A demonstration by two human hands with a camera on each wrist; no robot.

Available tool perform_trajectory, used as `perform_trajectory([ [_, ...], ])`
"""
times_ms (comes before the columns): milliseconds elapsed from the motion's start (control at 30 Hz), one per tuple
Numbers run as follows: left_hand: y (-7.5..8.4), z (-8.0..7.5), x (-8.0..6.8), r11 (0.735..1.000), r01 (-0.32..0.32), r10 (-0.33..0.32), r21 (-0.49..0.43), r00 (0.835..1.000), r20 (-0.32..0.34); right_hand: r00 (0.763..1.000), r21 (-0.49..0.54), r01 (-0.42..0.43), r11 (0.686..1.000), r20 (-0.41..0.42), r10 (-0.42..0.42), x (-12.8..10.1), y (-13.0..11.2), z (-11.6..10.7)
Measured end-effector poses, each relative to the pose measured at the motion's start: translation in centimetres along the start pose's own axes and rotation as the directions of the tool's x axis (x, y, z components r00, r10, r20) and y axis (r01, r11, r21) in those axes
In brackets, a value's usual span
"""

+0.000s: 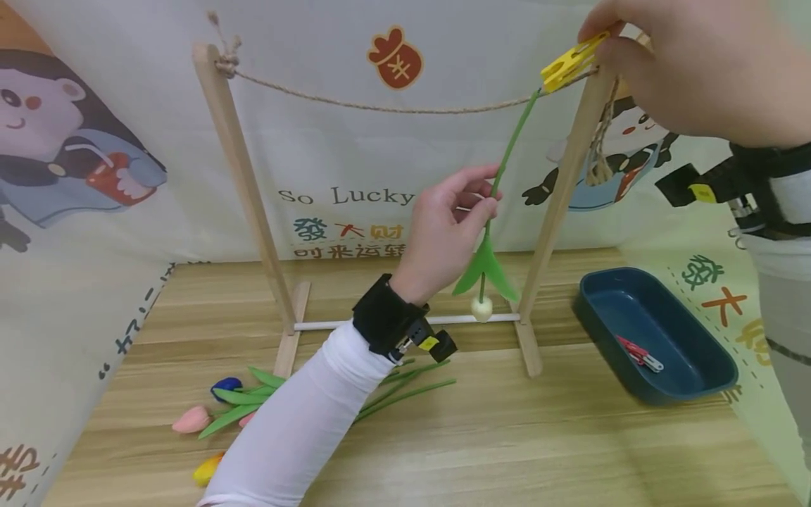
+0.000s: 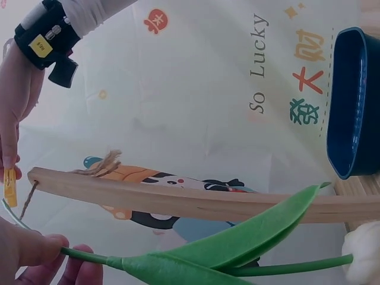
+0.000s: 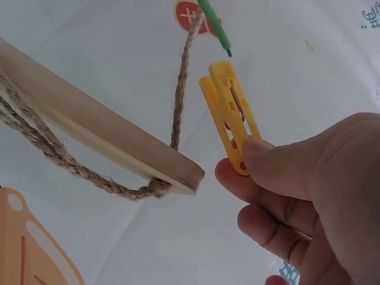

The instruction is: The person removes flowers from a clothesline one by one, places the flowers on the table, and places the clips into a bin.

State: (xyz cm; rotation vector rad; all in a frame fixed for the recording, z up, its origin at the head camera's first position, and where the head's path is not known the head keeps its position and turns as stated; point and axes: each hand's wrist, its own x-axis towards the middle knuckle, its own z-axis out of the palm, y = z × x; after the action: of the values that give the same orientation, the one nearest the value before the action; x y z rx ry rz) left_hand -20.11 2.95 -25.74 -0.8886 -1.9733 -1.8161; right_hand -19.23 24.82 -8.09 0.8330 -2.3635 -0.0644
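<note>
Two hands at the drying rack, one tulip hanging head down

Item 1: my right hand (image 1: 690, 63), thumb and forefinger pinching the tail of a yellow clothespin (image 1: 568, 63) at the twine line (image 1: 380, 107), close to the right wooden post (image 1: 560, 204). In the right wrist view the peg's tip sits just below the green stem end, apart from it.
Item 2: my left hand (image 1: 446, 236), fingertips pinching the stem of a white tulip (image 1: 482, 308), which hangs bloom downward between the posts, leaves just above the rack's white crossbar (image 1: 329, 324).
Item 3: blue tray (image 1: 690, 380) on the table right of the rack, holding a red clip (image 1: 636, 352).
Item 4: spare tulips (image 1: 228, 412) lying on the tabletop at lower left, partly under my left sleeve
</note>
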Motion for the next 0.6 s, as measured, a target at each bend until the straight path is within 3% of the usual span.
perform_trajectory([
  [167, 0.3, -1.1, -1.2, 0.998, -0.007, 0.007, 0.062, 1.0, 0.003, 0.998, 0.008, -0.034, 0.999, -0.046, 0.034, -0.9, 0.0, 0.0],
  [333, 0.6, -2.5, -2.7, 0.989, -0.008, 0.002, 0.15, 0.999, 0.037, 0.994, -0.002, -0.107, 0.994, -0.034, 0.107, -2.5, -0.4, 0.2],
  [600, 1.1, -5.0, -5.5, 0.949, -0.019, -0.024, 0.313, 0.991, 0.132, 0.989, 0.022, -0.137, 0.99, -0.047, 0.138, -5.9, -0.4, 1.3],
])
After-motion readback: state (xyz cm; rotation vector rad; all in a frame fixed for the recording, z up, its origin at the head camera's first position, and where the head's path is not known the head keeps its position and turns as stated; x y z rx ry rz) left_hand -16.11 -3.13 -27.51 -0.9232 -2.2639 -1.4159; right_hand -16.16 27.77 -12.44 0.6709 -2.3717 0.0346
